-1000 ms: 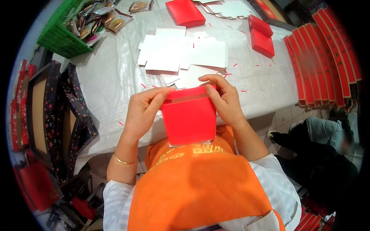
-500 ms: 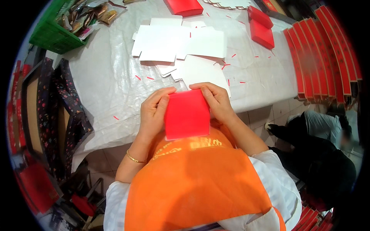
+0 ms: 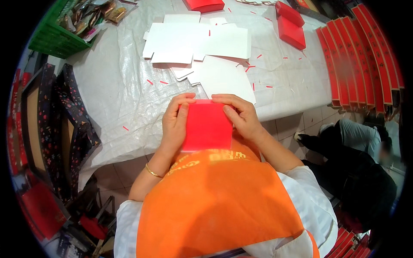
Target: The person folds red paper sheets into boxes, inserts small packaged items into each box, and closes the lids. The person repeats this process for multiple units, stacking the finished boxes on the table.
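Note:
A red cardboard box (image 3: 208,127) is held close in front of my orange apron, just short of the table's near edge. My left hand (image 3: 175,121) grips its left side, thumb on the red face and fingers over the far edge. On the right side my right hand (image 3: 241,115) holds it the same way, fingertips bent over the far edge. Both hands are closed on it; its underside is hidden. Just beyond lie several flat white box blanks (image 3: 227,77), overlapping on the table.
Small red paper strips are scattered over the white-covered table (image 3: 118,86). A green crate (image 3: 58,38) of wrapped packets stands far left. Red boxes (image 3: 291,30) lie at the back, with stacked red-and-gold boxes (image 3: 348,64) at right. Another person (image 3: 357,159) is low at the right.
My left fingers have shifted inward over the box's far edge, and the right fingers now curl over it too. A narrow lighter strip shows there. The view has shifted slightly.

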`<action>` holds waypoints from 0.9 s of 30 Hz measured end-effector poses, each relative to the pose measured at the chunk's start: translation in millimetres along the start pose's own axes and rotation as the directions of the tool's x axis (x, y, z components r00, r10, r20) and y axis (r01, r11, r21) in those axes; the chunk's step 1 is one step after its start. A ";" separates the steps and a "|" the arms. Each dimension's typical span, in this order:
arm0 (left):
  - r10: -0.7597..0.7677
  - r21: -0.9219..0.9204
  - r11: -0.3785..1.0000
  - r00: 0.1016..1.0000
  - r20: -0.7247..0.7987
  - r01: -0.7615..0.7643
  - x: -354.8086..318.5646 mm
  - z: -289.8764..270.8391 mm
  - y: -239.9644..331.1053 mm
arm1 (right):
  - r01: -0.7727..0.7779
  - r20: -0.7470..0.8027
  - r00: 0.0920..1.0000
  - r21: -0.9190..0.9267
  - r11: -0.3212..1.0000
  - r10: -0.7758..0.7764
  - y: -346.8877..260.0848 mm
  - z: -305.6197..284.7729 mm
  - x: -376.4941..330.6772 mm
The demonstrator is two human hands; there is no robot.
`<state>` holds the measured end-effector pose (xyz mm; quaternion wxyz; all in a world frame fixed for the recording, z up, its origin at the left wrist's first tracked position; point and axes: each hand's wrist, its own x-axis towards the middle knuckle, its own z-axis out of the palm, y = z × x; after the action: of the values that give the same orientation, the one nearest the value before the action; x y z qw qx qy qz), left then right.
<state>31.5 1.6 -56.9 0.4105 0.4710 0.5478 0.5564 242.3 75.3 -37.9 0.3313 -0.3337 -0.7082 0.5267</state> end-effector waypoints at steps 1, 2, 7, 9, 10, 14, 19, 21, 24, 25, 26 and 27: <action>0.007 0.008 1.000 1.000 0.012 -0.007 1.1 -0.5 -1.4 | -0.020 0.074 0.997 -0.043 0.999 0.023 -1.9 -7.1 3.0; 0.018 0.017 1.000 0.999 0.026 -0.019 4.2 -1.3 -2.3 | -0.032 0.142 0.989 -0.089 0.996 0.045 -6.5 -17.6 10.5; -0.157 -0.186 0.971 0.987 -0.019 0.150 21.9 -0.9 26.5 | -0.269 0.248 0.929 -0.054 0.962 0.274 -32.2 -44.7 48.2; -0.185 -0.359 0.924 0.975 -0.119 0.132 29.0 -15.4 11.2 | -0.232 0.086 0.970 0.019 0.973 0.229 -9.0 -52.1 57.5; -0.176 -0.341 0.933 0.972 -0.154 0.115 28.6 -30.8 -3.5 | -0.223 -0.003 0.974 0.146 0.964 0.226 -3.9 -50.0 64.5; -0.312 -0.553 0.800 0.949 -0.049 0.234 17.2 -41.6 -20.2 | -0.174 -0.271 0.900 0.495 0.851 0.341 -12.1 -16.7 63.5; -0.229 -0.578 0.802 0.971 -0.064 0.151 5.3 6.7 -6.3 | -0.165 -0.223 0.915 0.551 0.818 0.335 8.8 30.0 55.1; -0.266 -0.606 0.784 0.955 -0.130 0.136 8.7 7.4 -5.8 | -0.134 -0.232 0.939 0.434 0.891 0.254 9.6 37.3 53.0; -0.322 -0.656 0.739 0.935 -0.148 0.151 9.8 -4.6 -16.6 | -0.088 -0.191 0.969 0.329 0.940 0.158 10.5 37.6 48.1; -0.327 -0.654 0.740 0.934 -0.143 0.159 9.1 -6.6 -16.4 | -0.089 -0.166 0.972 0.404 0.911 0.168 -4.7 36.3 48.7; -0.332 -0.652 0.740 0.933 -0.137 0.168 8.1 -6.4 -15.3 | -0.090 -0.142 0.974 0.476 0.875 0.177 -12.8 35.5 49.0; -0.336 -0.651 0.741 0.931 -0.143 0.167 6.2 -2.6 -13.2 | -0.085 -0.129 0.977 0.496 0.864 0.170 -10.9 35.0 49.5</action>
<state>26.9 7.9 -69.5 0.5428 0.1536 0.4368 0.7007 184.6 95.1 -29.4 0.4276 -0.3288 -0.4981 0.6789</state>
